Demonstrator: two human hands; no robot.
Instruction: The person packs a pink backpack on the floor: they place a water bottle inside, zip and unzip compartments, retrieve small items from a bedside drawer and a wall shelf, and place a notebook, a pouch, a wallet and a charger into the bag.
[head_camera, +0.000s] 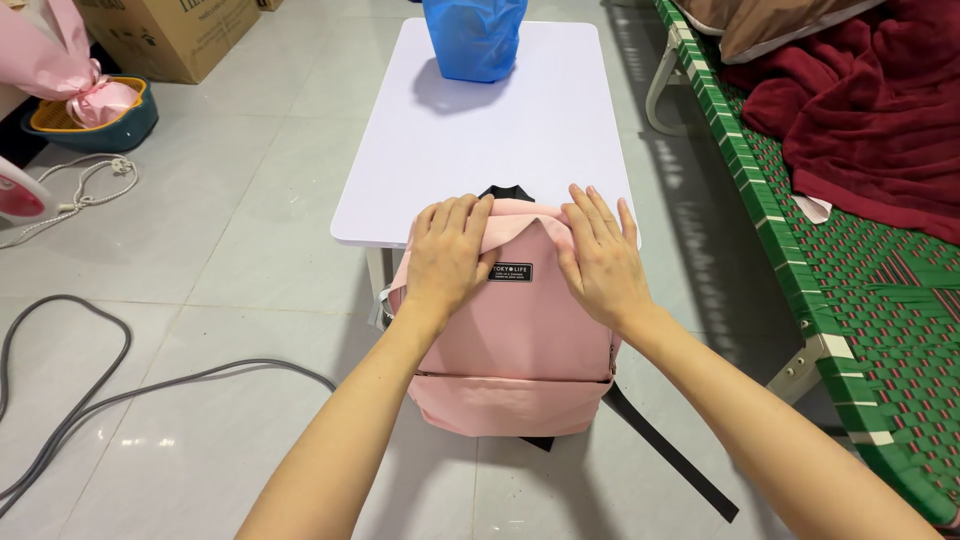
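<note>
So from where I'm watching, the pink backpack (515, 340) is propped against the near edge of the white desk (500, 140), its top just lapping over that edge and most of the body hanging below it toward the tiled floor (200, 260). Both hands are flat on the top flap. The left hand (447, 258) has fingers together, pressing down left of the small dark label. The right hand (600, 260) has fingers slightly spread, pressing on the right side. Neither is actually clamped around anything, just palms down on fabric.

My worry: the bag isn't really resting on the desk, so if either palm lifts, I reckon it slides off and drops. A black strap (670, 450) trails on the floor at the lower right, easy to snag or step on. The grey cable (90, 400) loops across the floor to the left, another trip risk. The blue bag (474, 38) at the far edge looks well apart, so a shove of the desk is the only thing that'd bother it.
</note>
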